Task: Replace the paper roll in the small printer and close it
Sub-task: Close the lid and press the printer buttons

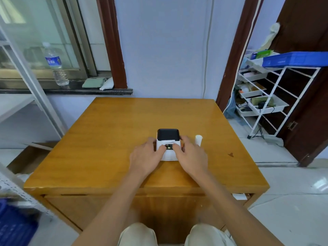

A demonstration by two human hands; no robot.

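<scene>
A small white printer (168, 139) with a black lid sits near the middle of the wooden table (106, 139). My left hand (145, 156) wraps its left side, with the thumb on the front top. My right hand (192, 154) wraps its right side, thumb pressed beside a small lit screen. The lid looks down. A white paper roll (198, 139) stands upright on the table just right of my right hand, apart from the printer.
A wire shelf rack (262, 96) with trays and a blue crate stands at the right by a dark door. A water bottle (55, 64) is on the window sill at the left. A cardboard box (30, 157) lies on the floor left of the table.
</scene>
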